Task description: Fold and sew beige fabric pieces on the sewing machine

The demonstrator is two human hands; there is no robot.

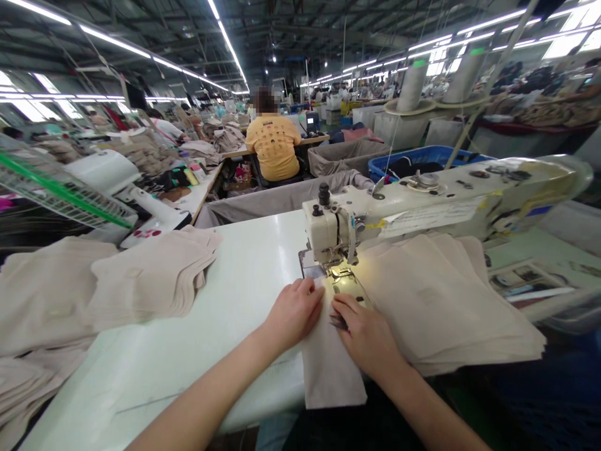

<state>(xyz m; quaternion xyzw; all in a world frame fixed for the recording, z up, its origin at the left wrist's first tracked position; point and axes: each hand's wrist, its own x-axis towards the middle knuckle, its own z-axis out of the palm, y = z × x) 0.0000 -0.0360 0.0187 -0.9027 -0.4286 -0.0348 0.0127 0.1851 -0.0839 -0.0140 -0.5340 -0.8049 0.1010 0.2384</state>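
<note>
A narrow piece of beige cloth lay at the sewing machine, its far end just before the presser foot and its near end reaching out to the front edge of the table. Its long axis ran away from the person's body, straight toward the machine's needle end, with a slight slant. From the fingers, most of the cloth lay back toward the body, and only a short stretch lay ahead of them, next to the machine.

The left hand was on the cloth's left side, its fingers bent down onto the fabric; whether they pinched it or only pressed it could not be told. The right hand was at the cloth's right edge, its fingers closed around a small dark tool, mostly hidden, perhaps thread snips. Both hands were near the machine's foot, the left fingertips set slightly farther forward.

Right of the cloth, under the machine's arm, lay a fanned pile of wide beige pieces. Well to the left of the machine was a stack of beige pieces, with a fan behind it. Beyond the machine, a person in a yellow shirt sat facing away.
</note>
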